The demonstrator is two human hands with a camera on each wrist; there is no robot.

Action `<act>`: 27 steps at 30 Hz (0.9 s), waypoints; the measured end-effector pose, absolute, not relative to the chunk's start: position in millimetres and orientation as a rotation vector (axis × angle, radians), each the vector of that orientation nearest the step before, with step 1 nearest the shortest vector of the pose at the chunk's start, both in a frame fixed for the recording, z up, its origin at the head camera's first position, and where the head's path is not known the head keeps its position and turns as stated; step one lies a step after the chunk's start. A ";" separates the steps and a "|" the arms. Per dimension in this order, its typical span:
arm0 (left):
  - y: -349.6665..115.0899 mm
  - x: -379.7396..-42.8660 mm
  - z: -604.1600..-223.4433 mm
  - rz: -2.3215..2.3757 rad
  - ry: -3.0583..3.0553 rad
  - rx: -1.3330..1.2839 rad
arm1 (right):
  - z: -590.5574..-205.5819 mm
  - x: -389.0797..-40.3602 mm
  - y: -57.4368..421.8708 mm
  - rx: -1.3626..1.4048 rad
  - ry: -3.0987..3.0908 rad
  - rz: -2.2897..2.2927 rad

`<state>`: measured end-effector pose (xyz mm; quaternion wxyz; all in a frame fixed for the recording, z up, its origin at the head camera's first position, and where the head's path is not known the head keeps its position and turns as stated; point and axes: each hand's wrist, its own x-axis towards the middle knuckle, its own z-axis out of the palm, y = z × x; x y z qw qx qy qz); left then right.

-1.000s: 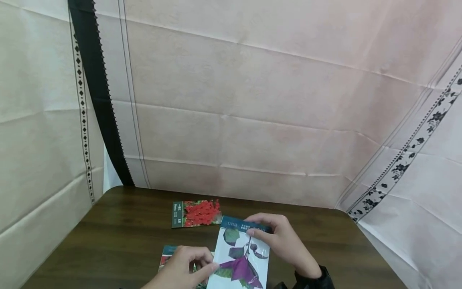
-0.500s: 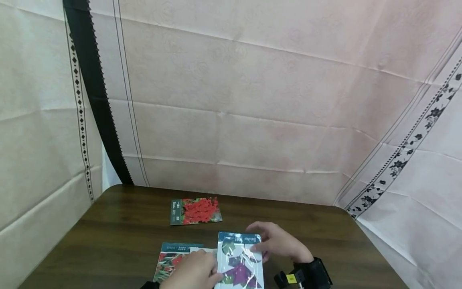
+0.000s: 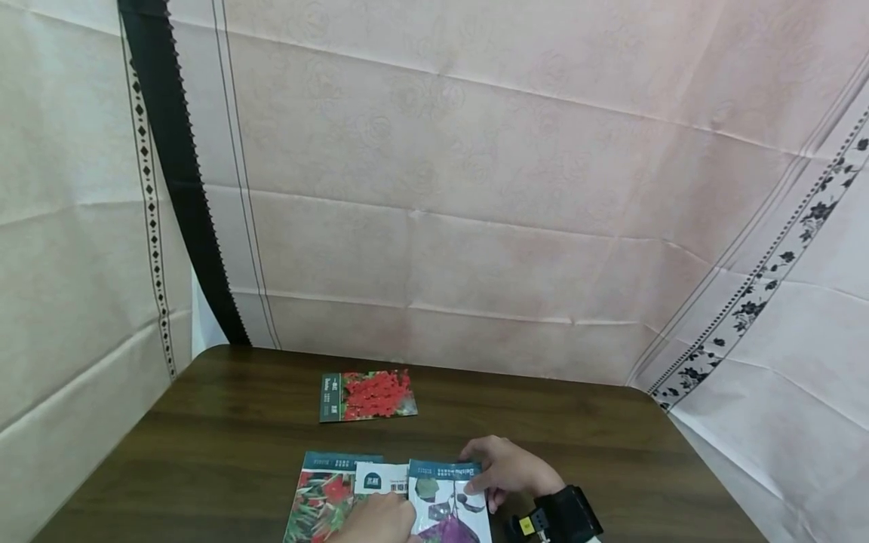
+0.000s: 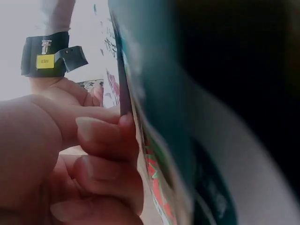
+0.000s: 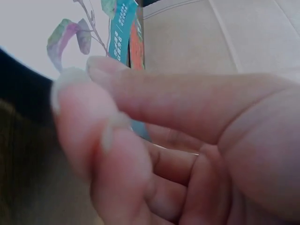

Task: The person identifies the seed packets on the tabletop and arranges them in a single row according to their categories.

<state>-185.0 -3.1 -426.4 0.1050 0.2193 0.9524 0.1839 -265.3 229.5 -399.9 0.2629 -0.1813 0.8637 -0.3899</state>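
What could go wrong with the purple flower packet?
The purple flower packet might bend, because the left hand and right hand both hold it by its edges. It could slide over the white-topped packet right beside it and hide more of that one. The left hand also covers part of the red-and-green packet in the head view, so it might nudge it crooked.

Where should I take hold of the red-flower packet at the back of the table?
The red-flower packet is probably best pinched at its right short edge, coming in low from the right: it lies flat, long sides running left to right, with tabletop showing beside that edge.
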 end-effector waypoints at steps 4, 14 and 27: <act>-1.8 -186.0 -427.4 0.544 2.792 0.637 | -402.0 -266.2 228.1 -0.463 2.372 -1.061; 0.7 -184.9 -427.5 0.552 2.782 0.571 | -403.3 -265.2 226.1 -0.426 2.404 -1.072; -11.8 -177.4 -401.6 0.869 2.727 0.479 | -406.1 -267.9 226.3 -0.452 2.477 -1.058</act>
